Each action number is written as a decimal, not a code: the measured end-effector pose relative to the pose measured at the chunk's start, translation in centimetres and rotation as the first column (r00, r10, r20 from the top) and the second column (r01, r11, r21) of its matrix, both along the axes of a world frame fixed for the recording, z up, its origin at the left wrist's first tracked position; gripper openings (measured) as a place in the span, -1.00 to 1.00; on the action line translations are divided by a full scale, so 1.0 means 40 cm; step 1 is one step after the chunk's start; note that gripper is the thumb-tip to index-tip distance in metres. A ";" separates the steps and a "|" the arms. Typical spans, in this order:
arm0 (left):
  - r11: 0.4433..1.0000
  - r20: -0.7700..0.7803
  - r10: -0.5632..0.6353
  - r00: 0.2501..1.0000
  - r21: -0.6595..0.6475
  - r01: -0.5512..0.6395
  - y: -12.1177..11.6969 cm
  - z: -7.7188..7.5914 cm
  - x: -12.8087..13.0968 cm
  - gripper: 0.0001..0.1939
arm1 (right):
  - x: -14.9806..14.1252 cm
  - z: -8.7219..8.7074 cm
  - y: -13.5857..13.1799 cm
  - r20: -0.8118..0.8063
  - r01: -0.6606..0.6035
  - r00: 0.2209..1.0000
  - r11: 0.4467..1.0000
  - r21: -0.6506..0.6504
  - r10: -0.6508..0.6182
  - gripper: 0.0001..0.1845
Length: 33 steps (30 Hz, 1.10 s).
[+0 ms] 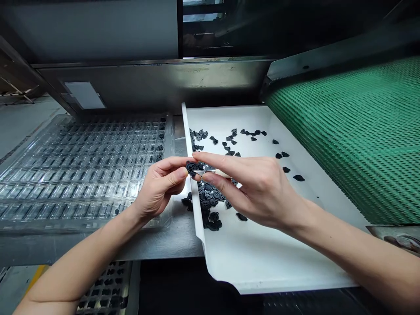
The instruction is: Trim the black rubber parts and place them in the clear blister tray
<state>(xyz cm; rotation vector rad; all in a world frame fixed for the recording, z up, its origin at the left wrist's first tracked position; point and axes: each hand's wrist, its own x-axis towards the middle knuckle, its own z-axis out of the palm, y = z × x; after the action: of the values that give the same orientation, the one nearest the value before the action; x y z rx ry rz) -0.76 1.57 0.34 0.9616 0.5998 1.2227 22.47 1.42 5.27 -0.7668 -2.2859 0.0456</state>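
Between its thumb and fingertips, my left hand (167,183) pinches a small black spoked plastic part (191,167) above the raised left rim of the white tray (272,258). My right hand (259,188) is closed on a small craft knife (206,171). Its thin pointed blade reaches left to the part, and a pale handle shows between thumb and fingers. Whether the edge touches the part, I cannot tell. Below both hands lies a heap of similar black parts (210,194) against the tray's rim, partly hidden by my right hand.
Left of the white tray, a clear plastic compartment tray (72,175) holds black parts in its right-hand column. More black pieces (256,132) lie scattered on the white tray. A green mesh belt (354,131) slopes along the right. Lower down stands another filled tray (105,291).
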 end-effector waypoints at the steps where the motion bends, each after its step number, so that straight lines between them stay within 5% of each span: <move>1: 1.000 0.001 0.002 1.000 0.003 -0.002 0.000 0.000 0.000 -0.80 | -0.001 0.000 0.000 0.002 0.000 1.000 1.000 -0.003 0.000 -0.62; 19: 0.999 -0.010 -0.036 0.999 -0.019 0.036 0.001 -0.003 -0.003 -0.78 | 0.003 -0.003 0.008 -0.008 0.048 0.999 0.999 -0.001 -0.048 -0.69; 25: 0.996 -0.055 -0.072 0.996 -0.051 0.070 -0.010 -0.003 -0.002 -0.76 | -0.003 -0.004 0.003 -0.038 0.033 0.999 0.997 -0.066 -0.036 -0.47; 29: 0.994 -0.105 -0.105 0.989 -0.050 0.101 -0.010 0.001 -0.002 -0.79 | 0.002 -0.011 0.002 -0.008 0.058 0.998 0.997 -0.042 -0.059 -0.54; 33: 0.992 -0.288 0.075 0.955 0.123 -0.040 -0.009 0.038 -0.034 -0.78 | 0.005 -0.008 0.005 -0.048 0.157 0.987 0.985 0.066 -0.154 -0.56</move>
<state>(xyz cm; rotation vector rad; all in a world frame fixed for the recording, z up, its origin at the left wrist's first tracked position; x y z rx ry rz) -2.13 1.22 1.85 1.2438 0.8004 1.1857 22.69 1.63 4.93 -0.8969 -2.1692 -0.0882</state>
